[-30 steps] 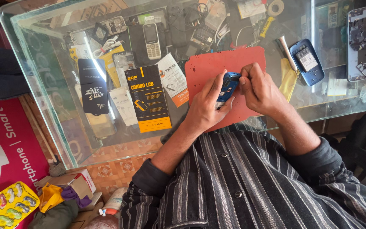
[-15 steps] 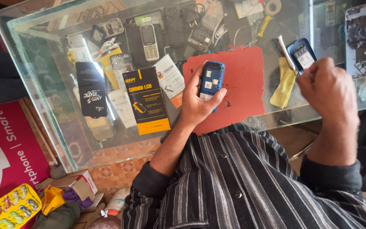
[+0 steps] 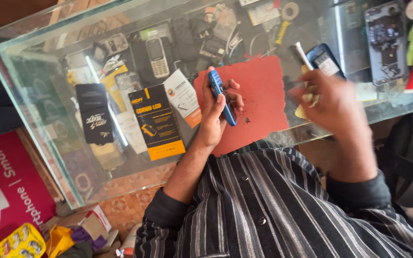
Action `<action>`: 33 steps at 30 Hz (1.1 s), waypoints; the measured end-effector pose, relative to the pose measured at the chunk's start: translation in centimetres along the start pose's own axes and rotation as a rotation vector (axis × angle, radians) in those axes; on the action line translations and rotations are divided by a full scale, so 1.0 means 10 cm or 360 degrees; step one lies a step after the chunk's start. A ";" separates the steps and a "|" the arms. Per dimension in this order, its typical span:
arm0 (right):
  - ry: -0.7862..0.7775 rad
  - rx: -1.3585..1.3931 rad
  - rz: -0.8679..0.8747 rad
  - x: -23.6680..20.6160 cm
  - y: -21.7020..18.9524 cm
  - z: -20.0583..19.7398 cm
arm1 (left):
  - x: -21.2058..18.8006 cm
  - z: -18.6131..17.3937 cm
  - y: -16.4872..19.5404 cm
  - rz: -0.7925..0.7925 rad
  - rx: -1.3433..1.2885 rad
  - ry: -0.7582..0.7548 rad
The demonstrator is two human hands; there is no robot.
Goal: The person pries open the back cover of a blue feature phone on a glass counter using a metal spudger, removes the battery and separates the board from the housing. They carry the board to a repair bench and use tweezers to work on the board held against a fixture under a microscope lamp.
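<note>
Your left hand point(image 3: 214, 114) is wrapped around the small blue bar-shaped mobile phone point(image 3: 222, 98), which now stands on its edge, its thin side turned up toward you; half a second ago it lay face-up in that palm with its inner plate showing, and a second ago both hands were closed over it together. So the phone has been tilted and is carried by the left hand alone, above the red rectangular work mat point(image 3: 249, 102) on the glass display counter point(image 3: 39, 71), roughly at the centre of the view.

Your right hand point(image 3: 333, 107) has come back from the far 2 o'clock corner to about 3 o'clock of the phone, well apart from it. It is motion-blurred; the fingers look loosely curled and something pale yellow shows near them, but you cannot tell whether it grips anything.

At 1 o'clock of that hand, a second dark blue phone body point(image 3: 325, 61) lies on the glass with a slim white stick-like tool point(image 3: 301, 55) just beside it. At 9 o'clock of the held phone, a black-and-orange printed carton point(image 3: 156, 122) sits under the glass, with a grey keypad handset point(image 3: 157, 57) at 11 o'clock.
</note>
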State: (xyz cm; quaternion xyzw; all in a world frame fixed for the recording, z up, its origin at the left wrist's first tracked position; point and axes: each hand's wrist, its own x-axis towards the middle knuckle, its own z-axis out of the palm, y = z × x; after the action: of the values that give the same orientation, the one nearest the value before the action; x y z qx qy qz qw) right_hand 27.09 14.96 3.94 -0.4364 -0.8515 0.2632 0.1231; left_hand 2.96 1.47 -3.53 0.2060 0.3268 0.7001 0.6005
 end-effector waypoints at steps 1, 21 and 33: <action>-0.0069 0.0238 -0.0131 -0.01 -0.18 0.04 | 0.02 0.01 -0.01 -0.0005 -0.0035 -0.0031; -0.0189 0.0408 -0.0689 0.03 -0.59 0.62 | 0.13 -0.16 0.03 0.0092 0.0166 -0.0264; -0.0198 0.0594 -0.0657 0.03 -0.57 0.58 | 0.13 -0.12 0.01 0.0091 0.0191 -0.0252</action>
State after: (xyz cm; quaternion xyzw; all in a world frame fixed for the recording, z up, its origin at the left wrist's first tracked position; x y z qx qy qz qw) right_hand 20.50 10.54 2.28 -0.2065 -0.8652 0.4111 0.1996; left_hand 1.81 2.51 -4.43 0.3056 0.3136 0.6777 0.5908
